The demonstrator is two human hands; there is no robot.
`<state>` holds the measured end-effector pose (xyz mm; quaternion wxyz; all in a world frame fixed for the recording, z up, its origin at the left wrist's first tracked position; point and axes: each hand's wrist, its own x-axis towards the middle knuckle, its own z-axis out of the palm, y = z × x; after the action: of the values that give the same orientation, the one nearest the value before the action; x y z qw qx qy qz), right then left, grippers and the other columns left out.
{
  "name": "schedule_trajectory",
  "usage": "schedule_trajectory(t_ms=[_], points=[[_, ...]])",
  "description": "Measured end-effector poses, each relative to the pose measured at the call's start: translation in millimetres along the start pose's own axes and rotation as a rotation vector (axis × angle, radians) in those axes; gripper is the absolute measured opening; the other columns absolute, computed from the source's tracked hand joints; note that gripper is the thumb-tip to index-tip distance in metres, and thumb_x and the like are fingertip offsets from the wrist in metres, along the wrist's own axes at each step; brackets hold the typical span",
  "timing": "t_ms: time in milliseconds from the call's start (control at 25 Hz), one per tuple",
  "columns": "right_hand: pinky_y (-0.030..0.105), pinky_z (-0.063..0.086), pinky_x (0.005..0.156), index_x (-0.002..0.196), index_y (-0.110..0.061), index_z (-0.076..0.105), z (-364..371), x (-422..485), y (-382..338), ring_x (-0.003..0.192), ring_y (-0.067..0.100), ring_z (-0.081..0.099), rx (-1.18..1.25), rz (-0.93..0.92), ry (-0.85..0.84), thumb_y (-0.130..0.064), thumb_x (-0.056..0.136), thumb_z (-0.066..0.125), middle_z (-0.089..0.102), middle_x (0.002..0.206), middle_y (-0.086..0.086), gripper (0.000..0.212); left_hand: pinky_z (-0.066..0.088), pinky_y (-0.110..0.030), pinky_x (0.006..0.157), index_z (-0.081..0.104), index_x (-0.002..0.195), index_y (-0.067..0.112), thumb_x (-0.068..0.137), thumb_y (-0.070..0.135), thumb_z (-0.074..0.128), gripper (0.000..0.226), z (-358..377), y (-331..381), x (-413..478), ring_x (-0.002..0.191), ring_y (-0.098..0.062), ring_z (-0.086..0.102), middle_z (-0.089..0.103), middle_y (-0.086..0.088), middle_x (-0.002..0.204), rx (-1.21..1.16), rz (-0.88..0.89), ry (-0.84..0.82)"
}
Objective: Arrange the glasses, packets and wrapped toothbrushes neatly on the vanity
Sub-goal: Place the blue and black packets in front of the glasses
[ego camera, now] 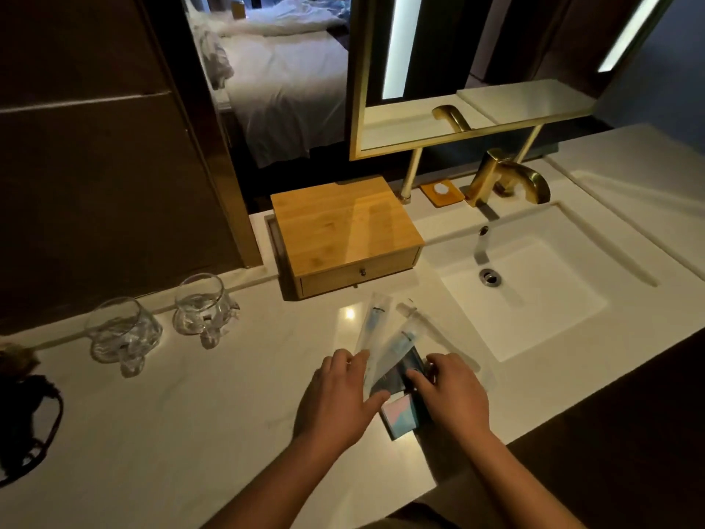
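Two clear stemless glasses stand at the back left of the white vanity (pixel 190 395): the left glass (pixel 120 332) and the right glass (pixel 202 309). Near the front, left of the sink, two wrapped toothbrushes (pixel 375 322) (pixel 404 337) lie fanned out over dark packets (pixel 396 372). A pink and blue packet (pixel 398 414) lies nearest me. My left hand (pixel 339 399) presses on the toothbrush wrappers and packets with fingers spread. My right hand (pixel 450 395) rests on the dark packets, fingers curled over their right edge.
A wooden drawer box (pixel 343 231) stands behind the pile. The sink basin (pixel 534 292) with a gold faucet (pixel 507 177) lies to the right. A small orange tray (pixel 442 192) sits by the faucet. A dark cord or strap object (pixel 26 421) lies at the far left.
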<state>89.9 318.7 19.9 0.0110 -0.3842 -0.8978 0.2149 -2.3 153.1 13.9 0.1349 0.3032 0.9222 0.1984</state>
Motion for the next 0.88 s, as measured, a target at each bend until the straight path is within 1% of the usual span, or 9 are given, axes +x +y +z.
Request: schedule_trajectory(t_ms=[160,320,400,480,600,680,720,800,880], points=[[0.034,0.049,0.061,0.082,-0.026,0.058,0.5,16.7,-2.2,0.079,0.017,0.054,-0.026,-0.078,-0.032,-0.058,0.082,0.057,0.057,0.085,-0.005,0.032,0.056,-0.029,0.090,0.043,0.143,0.029,0.092,0.052,0.061,0.058,9.6,1.8,19.0,0.112,-0.014,0.051,0.054,0.002,0.127,0.048,-0.075,0.023],[0.036,0.050,0.067,0.095,-0.025,0.064,0.7,22.0,4.5,0.085,0.019,0.057,0.098,-0.106,-0.090,-0.044,0.084,0.064,0.062,0.090,-0.003,0.022,0.050,-0.025,0.074,0.054,0.135,0.024,0.095,0.040,0.062,0.044,10.2,-5.8,25.3,0.102,-0.017,0.056,0.060,-0.004,0.119,0.054,-0.151,0.118],[0.037,0.052,0.069,0.090,-0.023,0.066,-2.3,20.6,10.1,0.082,0.017,0.059,0.216,-0.058,-0.110,-0.033,0.086,0.066,0.065,0.087,-0.004,0.011,0.049,-0.026,0.073,0.056,0.133,0.022,0.093,0.038,0.064,0.044,10.4,-7.8,25.6,0.100,-0.020,0.057,0.062,-0.006,0.117,0.069,-0.177,0.156],[0.041,0.054,0.070,0.079,-0.022,0.066,-7.6,20.1,17.6,0.074,0.016,0.060,0.363,0.026,-0.120,-0.026,0.085,0.068,0.067,0.078,-0.004,0.008,0.053,-0.031,0.082,0.056,0.135,0.022,0.091,0.039,0.067,0.048,12.9,-6.8,22.0,0.105,-0.021,0.057,0.061,-0.007,0.122,0.070,-0.160,0.185],[0.044,0.057,0.070,0.071,-0.019,0.070,-27.0,17.1,21.0,0.069,0.019,0.066,0.675,0.131,-0.113,-0.021,0.084,0.070,0.070,0.069,0.002,0.013,0.049,-0.036,0.104,0.044,0.144,0.035,0.088,0.048,0.066,0.061,6.9,11.9,7.3,0.129,-0.019,0.046,0.048,0.001,0.144,-0.078,-0.035,0.148],[0.037,0.058,0.069,0.073,-0.016,0.073,-43.2,12.9,11.3,0.071,0.019,0.068,0.810,0.121,-0.122,-0.018,0.084,0.071,0.072,0.071,0.004,0.012,0.037,-0.035,0.115,0.028,0.152,0.045,0.086,0.058,0.064,0.076,1.4,31.2,0.7,0.144,-0.013,0.030,0.031,0.011,0.158,-0.135,0.057,0.044],[0.033,0.057,0.067,0.074,-0.015,0.074,-50.3,9.7,3.0,0.071,0.018,0.069,0.864,0.106,-0.144,-0.017,0.084,0.071,0.073,0.073,0.005,0.011,0.034,-0.035,0.116,0.023,0.154,0.046,0.085,0.061,0.063,0.081,-0.4,38.8,-0.5,0.146,-0.012,0.027,0.026,0.014,0.161,-0.119,0.078,0.011],[0.027,0.055,0.067,0.076,-0.012,0.075,-60.0,2.7,-16.4,0.070,0.017,0.068,0.959,0.067,-0.217,-0.015,0.085,0.071,0.074,0.075,0.007,0.010,0.042,-0.036,0.110,0.032,0.152,0.041,0.086,0.056,0.066,0.076,-3.5,41.3,-0.8,0.140,-0.015,0.041,0.040,0.011,0.157,-0.070,0.103,0.084],[0.029,0.056,0.070,0.076,-0.013,0.075,-64.2,-4.1,-30.9,0.068,0.017,0.067,0.997,0.030,-0.290,-0.015,0.085,0.070,0.073,0.073,0.007,0.012,0.056,-0.031,0.093,0.053,0.140,0.032,0.090,0.039,0.069,0.053,-8.1,29.3,-3.2,0.117,-0.017,0.064,0.065,0.005,0.135,-0.063,0.141,0.235]])
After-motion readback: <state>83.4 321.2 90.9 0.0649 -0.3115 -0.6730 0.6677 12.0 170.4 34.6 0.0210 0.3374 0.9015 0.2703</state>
